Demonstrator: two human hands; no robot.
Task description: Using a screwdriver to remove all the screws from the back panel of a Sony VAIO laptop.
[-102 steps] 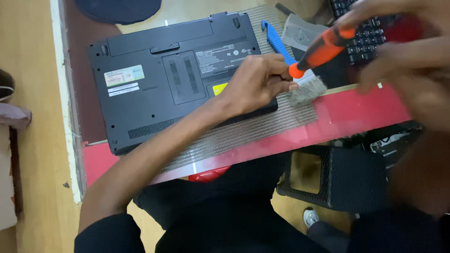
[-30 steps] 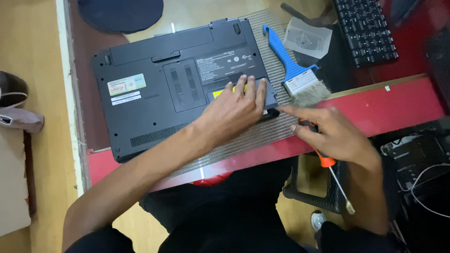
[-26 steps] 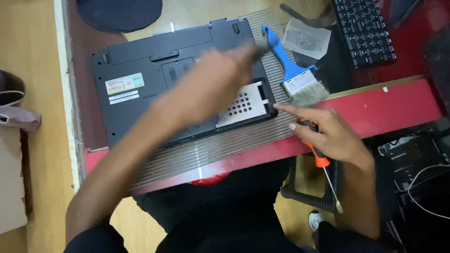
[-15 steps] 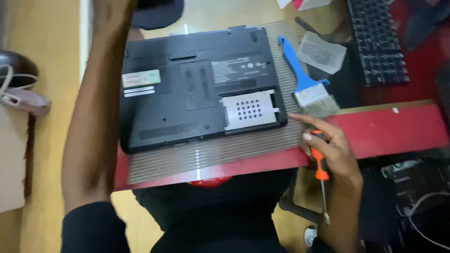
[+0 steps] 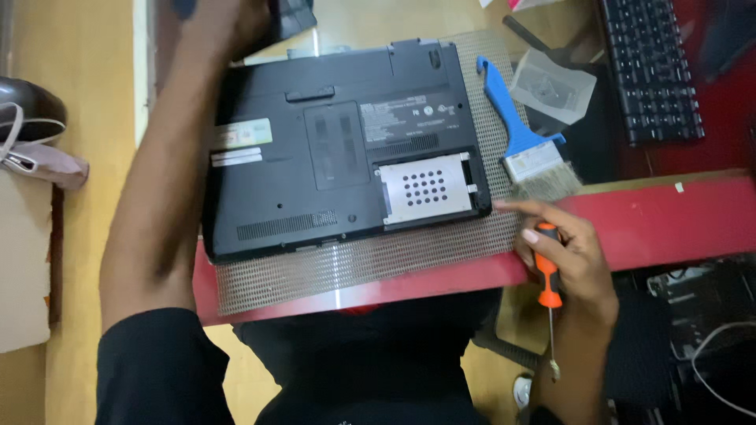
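Observation:
A black laptop (image 5: 315, 173) lies bottom up on a ribbed mat (image 5: 354, 267). Its drive bay is uncovered, showing a silver perforated drive caddy (image 5: 425, 189). My left hand (image 5: 224, 27) reaches past the laptop's far left corner and grips a black cover panel (image 5: 293, 16), partly cut off by the frame edge. My right hand (image 5: 575, 252) rests on the red table edge (image 5: 669, 220) just right of the laptop. It holds an orange-handled screwdriver (image 5: 549, 275), shaft pointing down toward me, while the index finger points at the laptop's near right corner.
A blue-handled brush (image 5: 520, 134) lies right of the laptop, with a small clear bag (image 5: 555, 83) beyond it. A black keyboard (image 5: 650, 71) sits at the far right. A dark bag with straps (image 5: 31, 134) rests on the left. Cables hang below the table at right.
My left hand lifted the cover off the drive bay and carried it away to the far left. The silver caddy is now exposed. My right hand lowered the screwdriver to the table edge.

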